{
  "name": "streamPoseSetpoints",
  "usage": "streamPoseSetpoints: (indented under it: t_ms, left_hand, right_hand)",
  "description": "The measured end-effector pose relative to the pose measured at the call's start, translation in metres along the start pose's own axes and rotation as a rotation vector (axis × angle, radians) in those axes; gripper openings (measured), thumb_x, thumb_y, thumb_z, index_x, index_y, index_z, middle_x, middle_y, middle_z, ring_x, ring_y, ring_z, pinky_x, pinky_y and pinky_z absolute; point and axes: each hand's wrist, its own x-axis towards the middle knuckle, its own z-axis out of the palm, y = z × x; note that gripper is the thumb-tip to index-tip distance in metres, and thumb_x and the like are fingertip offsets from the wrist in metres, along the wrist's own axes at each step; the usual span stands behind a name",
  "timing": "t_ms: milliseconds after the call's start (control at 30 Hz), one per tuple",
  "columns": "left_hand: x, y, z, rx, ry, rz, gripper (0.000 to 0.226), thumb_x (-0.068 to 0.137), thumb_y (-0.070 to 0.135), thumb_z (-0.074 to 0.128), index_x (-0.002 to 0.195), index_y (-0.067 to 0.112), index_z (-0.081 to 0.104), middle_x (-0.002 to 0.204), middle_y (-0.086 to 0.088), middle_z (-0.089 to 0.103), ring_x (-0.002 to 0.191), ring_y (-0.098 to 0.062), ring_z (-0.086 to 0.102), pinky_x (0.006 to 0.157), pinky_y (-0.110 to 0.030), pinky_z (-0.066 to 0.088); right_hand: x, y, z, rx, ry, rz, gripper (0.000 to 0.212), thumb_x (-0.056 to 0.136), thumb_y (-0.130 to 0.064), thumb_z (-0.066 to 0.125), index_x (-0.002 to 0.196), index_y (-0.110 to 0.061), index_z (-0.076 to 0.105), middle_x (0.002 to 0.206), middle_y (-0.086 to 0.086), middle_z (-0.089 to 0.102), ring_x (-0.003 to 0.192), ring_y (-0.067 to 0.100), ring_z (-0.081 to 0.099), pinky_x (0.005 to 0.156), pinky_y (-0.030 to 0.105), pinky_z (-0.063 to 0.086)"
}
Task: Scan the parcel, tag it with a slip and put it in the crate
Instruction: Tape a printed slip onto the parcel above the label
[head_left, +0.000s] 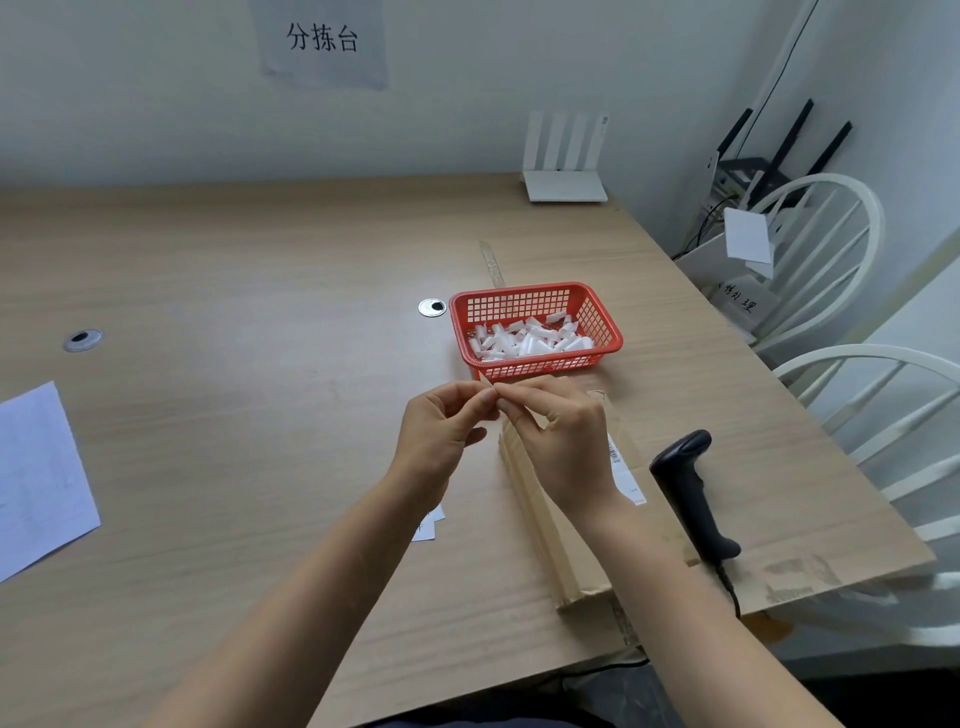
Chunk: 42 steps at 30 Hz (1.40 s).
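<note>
A flat brown cardboard parcel (545, 525) lies on the table under my right forearm, with a white barcode label (626, 475) on its right side. My left hand (441, 431) and my right hand (561, 441) meet above the parcel's far end, fingertips pinching one small pale slip (491, 387) between them. A black handheld scanner (685, 488) lies to the right of the parcel. Just beyond my hands stands a red plastic basket (608, 322) holding several white slips (527, 340).
A white sheet (36, 478) lies at the table's left edge, and small papers (431, 525) show under my left wrist. A white router (566, 166) stands at the back. White chairs (831, 244) and a white box (711, 265) are to the right of the table.
</note>
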Motion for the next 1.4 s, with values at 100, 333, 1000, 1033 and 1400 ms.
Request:
streamPoseSetpoints:
  t_ms: [100,333,1000,1033,1400]
  left_hand:
    - [-0.002,0.001,0.002,0.028,-0.005,0.022,0.019,0.086,0.019,0.058,0.070,0.025,0.066,0.066,0.008,0.066,0.064,-0.001,0.062,0.058,-0.013,0.046]
    - [-0.004,0.003,0.002,0.101,-0.009,0.094,0.020,0.088,0.017,0.056,0.073,0.026,0.066,0.068,0.007,0.064,0.064,-0.003,0.058,0.054,-0.007,0.046]
    - [0.041,-0.021,0.025,0.201,0.060,0.058,0.024,0.090,0.012,0.052,0.071,0.024,0.060,0.071,0.005,0.061,0.069,-0.006,0.055,0.054,-0.007,0.046]
    - [0.050,-0.023,0.028,0.208,0.069,0.038,0.023,0.091,0.013,0.051,0.071,0.023,0.059,0.073,0.004,0.061,0.070,-0.007,0.056,0.055,-0.010,0.046]
    - [0.197,-0.038,0.104,0.293,0.087,-0.139,0.017,0.088,0.009,0.055,0.072,0.012,0.059,0.090,-0.013,0.067,0.085,-0.022,0.066,0.072,-0.036,0.059]
  right_hand:
    - [0.000,-0.001,-0.001,0.036,-0.012,0.026,0.014,0.077,-0.005,0.070,0.090,-0.005,0.073,0.082,0.013,0.075,0.077,0.028,0.069,0.066,0.045,0.057]
    - [0.003,-0.002,-0.004,0.111,-0.057,0.088,0.011,0.078,-0.008,0.070,0.088,-0.005,0.073,0.080,0.012,0.076,0.074,0.022,0.070,0.065,0.042,0.058]
    - [0.025,0.067,-0.034,0.519,0.338,0.849,0.019,0.087,-0.013,0.057,0.069,-0.020,0.061,0.067,-0.002,0.064,0.056,0.003,0.059,0.044,0.012,0.047]
    - [0.029,0.075,-0.040,0.510,0.371,0.859,0.020,0.087,-0.013,0.056,0.069,-0.020,0.060,0.066,-0.003,0.064,0.053,0.002,0.060,0.042,0.011,0.046]
    - [0.054,0.153,-0.078,0.500,0.609,0.810,0.021,0.091,-0.009,0.046,0.074,-0.020,0.052,0.068,0.000,0.061,0.058,0.005,0.069,0.046,0.016,0.052]
